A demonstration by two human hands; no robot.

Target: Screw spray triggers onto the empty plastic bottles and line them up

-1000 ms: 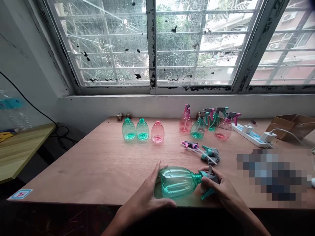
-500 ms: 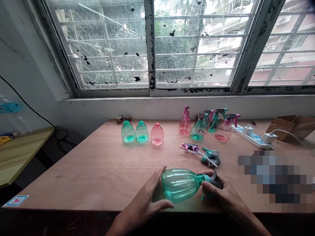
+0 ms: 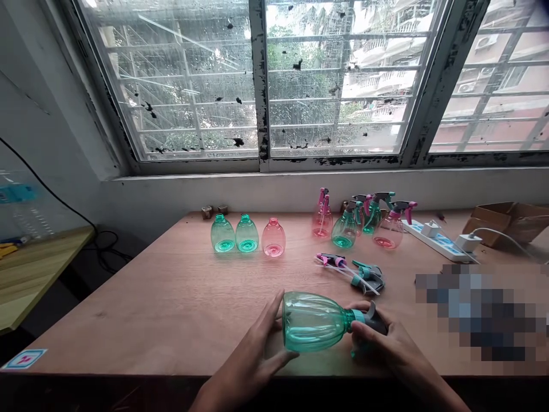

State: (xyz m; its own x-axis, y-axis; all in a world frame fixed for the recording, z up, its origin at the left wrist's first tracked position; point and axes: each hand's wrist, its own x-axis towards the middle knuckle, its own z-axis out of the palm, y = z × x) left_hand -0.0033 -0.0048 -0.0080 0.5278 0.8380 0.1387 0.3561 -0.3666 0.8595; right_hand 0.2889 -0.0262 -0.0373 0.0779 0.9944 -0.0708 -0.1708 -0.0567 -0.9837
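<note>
A green see-through spray bottle (image 3: pixel 313 321) is held on its side just above the near edge of the wooden table (image 3: pixel 171 303). My left hand (image 3: pixel 257 355) cups its base, thumb and fingers spread around it. My right hand (image 3: pixel 381 343) is closed around the grey and teal trigger head (image 3: pixel 369 321) at the bottle's neck. Two loose trigger heads (image 3: pixel 351 269) with dip tubes lie just beyond.
Two green and one pink headless bottles (image 3: pixel 246 234) stand mid-left. Several assembled spray bottles (image 3: pixel 364 220) stand at the back right beside a white power strip (image 3: pixel 437 240). A cardboard box (image 3: pixel 506 220) sits far right. A blurred patch covers the table's right part.
The bottle has been lifted and tipped slightly, its base now turned a little more toward me. Both hands keep their hold. The view has shifted down a little.
</note>
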